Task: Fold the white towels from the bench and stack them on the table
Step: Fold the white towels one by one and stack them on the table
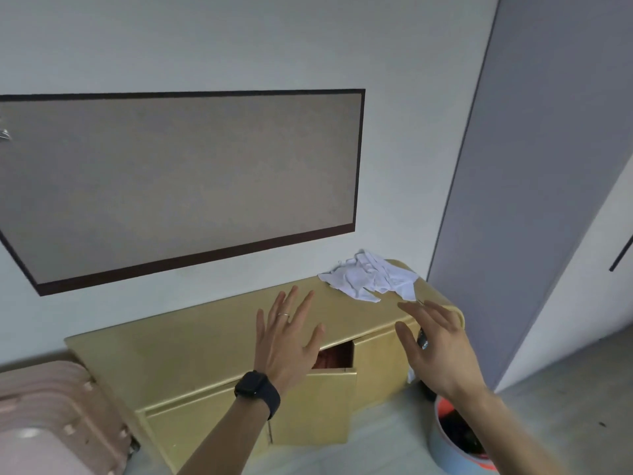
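White towels [371, 275] lie in one crumpled heap at the far right end of the bench [191, 347], close to the wall, with one corner trailing toward the front edge.

The head camera is my only view. In it both my hands are raised over the bench and hold nothing. The left hand [287, 341] has its fingers straight and spread above the middle of the top, with a ring [283, 315] on one finger and a dark watch [257, 389] on the wrist. The right hand [435, 351] is spread and loose too, just short of the heap's near corner. A small dark thing shows by the right thumb, and I cannot tell what it is.

I judge the step in hand to be the first pickup. I would reach with the right hand and pinch one layer at a corner or hem rather than scoop the whole heap. Then I would lift until that towel hangs free and find its second corner with the left hand. The cloth looks thin and limp, so it may drag its neighbours along, and a small shake should part them.

A bench door [318, 406] hangs open below, and a bucket [455, 440] stands on the floor by my right forearm. I would keep a trailing end out of both. The table is not in view, so I must turn to find it.
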The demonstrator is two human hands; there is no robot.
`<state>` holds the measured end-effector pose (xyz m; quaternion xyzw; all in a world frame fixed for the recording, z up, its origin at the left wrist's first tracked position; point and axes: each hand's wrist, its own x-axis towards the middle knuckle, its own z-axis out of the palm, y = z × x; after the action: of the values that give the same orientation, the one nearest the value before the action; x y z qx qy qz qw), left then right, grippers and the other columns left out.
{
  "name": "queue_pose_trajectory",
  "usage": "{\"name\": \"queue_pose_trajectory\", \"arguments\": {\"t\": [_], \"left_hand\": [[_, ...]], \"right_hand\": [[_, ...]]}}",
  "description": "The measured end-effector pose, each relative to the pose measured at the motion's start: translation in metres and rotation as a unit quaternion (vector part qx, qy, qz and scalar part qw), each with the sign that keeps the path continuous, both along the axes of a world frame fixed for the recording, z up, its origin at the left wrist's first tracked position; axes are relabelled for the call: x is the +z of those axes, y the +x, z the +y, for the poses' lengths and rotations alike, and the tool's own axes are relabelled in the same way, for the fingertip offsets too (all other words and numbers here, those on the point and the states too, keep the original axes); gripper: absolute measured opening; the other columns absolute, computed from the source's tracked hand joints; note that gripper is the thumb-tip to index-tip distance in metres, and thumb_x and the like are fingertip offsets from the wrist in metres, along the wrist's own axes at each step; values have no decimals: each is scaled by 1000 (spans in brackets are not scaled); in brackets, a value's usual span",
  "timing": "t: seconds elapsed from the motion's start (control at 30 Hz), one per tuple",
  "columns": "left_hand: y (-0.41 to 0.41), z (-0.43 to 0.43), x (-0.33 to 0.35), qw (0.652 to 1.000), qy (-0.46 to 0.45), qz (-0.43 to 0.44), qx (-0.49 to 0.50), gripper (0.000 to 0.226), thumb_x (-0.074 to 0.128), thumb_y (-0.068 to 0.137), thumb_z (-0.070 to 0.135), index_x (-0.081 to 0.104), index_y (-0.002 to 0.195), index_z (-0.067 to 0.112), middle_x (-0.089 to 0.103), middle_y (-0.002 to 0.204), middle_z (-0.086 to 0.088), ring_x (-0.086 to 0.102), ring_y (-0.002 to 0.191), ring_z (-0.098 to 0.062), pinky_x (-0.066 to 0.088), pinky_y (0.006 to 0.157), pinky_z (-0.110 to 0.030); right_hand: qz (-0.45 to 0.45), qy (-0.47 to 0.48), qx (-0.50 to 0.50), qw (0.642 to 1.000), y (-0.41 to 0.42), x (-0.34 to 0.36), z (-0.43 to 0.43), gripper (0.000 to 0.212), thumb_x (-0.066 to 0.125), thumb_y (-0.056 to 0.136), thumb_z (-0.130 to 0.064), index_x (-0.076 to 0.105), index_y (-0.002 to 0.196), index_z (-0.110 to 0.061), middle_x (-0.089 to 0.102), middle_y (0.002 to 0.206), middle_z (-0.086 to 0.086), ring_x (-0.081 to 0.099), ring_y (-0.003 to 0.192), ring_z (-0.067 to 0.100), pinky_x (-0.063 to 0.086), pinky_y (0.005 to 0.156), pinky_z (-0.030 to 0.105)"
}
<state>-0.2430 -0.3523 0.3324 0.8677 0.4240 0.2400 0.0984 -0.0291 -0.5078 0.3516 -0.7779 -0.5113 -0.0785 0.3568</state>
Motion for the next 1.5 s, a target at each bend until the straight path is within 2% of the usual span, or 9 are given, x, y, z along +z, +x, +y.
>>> {"name": "queue_pose_trajectory", "arguments": {"t": [0.33, 0.53, 0.67, 0.8, 0.97, 1.07, 1.17, 1.37, 1.5], "left_hand": [[106, 161, -75, 992, -107, 68, -16, 61, 24, 96, 62, 12, 154, 45, 3, 165, 12, -7, 152, -11, -2, 123, -47], [166, 223, -138, 978, -171, 120, 1, 60, 28, 98, 60, 11, 154, 46, 3, 165, 14, -6, 152, -10, -4, 122, -45], [208, 264, -183, 965, -211, 152, 25, 69, 13, 88, 65, 16, 154, 45, 8, 165, 12, 1, 152, -14, 0, 122, -47], [245, 302, -226, 933, -295, 200, 55, 62, 33, 97, 54, 14, 155, 41, 6, 166, 9, 1, 152, -17, 0, 122, -49], [281, 343, -280, 909, -335, 225, 104, 63, 36, 99, 52, 11, 155, 42, 4, 166, 8, 2, 153, -19, 1, 122, -49], [295, 361, -313, 904, -343, 228, 117, 66, 37, 99, 51, 4, 156, 41, -3, 166, 8, -2, 153, -20, -1, 122, -49], [303, 373, -346, 901, -354, 223, 117, 66, 36, 100, 51, 2, 156, 41, -12, 165, 8, -8, 153, -22, -8, 121, -50], [299, 368, -369, 909, -343, 209, 108, 68, 29, 100, 57, -13, 152, 47, -28, 159, 15, -26, 146, -10, -18, 118, -51], [304, 382, -347, 880, -411, 212, 108, 72, 39, 95, 58, 0, 155, 44, -12, 165, 11, -11, 152, -16, -3, 121, -54]], "right_hand": [[46, -68, -12, 997, 95, -83, 157, 36, 78, 84, -25, 71, 120, -26, 69, 119, -10, 60, 114, 21, 54, 93, 43], [96, -181, -18, 979, 155, -143, 233, 34, 74, 87, -29, 69, 121, -30, 67, 121, -10, 57, 117, 22, 49, 95, 36], [142, -269, 2, 952, 207, -185, 292, 36, 63, 94, -35, 62, 130, -33, 62, 130, -10, 51, 124, 21, 43, 99, 36], [186, -329, -2, 926, 262, -221, 352, 35, 59, 97, -34, 60, 132, -29, 60, 131, -5, 50, 124, 22, 45, 95, 37], [227, -339, -30, 913, 323, -270, 419, 34, 63, 93, -25, 60, 128, -21, 63, 125, 5, 61, 109, 29, 51, 93, 45], [207, -349, -32, 914, 345, -293, 450, 39, 63, 94, -25, 57, 132, -18, 58, 128, 8, 60, 112, 30, 45, 97, 41], [173, -370, -19, 913, 357, -316, 471, 43, 65, 94, -26, 52, 134, -16, 52, 136, 7, 59, 112, 30, 44, 89, 36], [92, -310, -11, 946, 359, -331, 482, 17, 61, 93, -25, 61, 107, -16, 62, 114, 6, 57, 103, 34, 52, 75, 46], [152, -244, 4, 958, 351, -289, 498, 15, 59, 96, -21, 58, 110, -18, 66, 96, -5, 57, 99, 23, 44, 75, 33]]}}
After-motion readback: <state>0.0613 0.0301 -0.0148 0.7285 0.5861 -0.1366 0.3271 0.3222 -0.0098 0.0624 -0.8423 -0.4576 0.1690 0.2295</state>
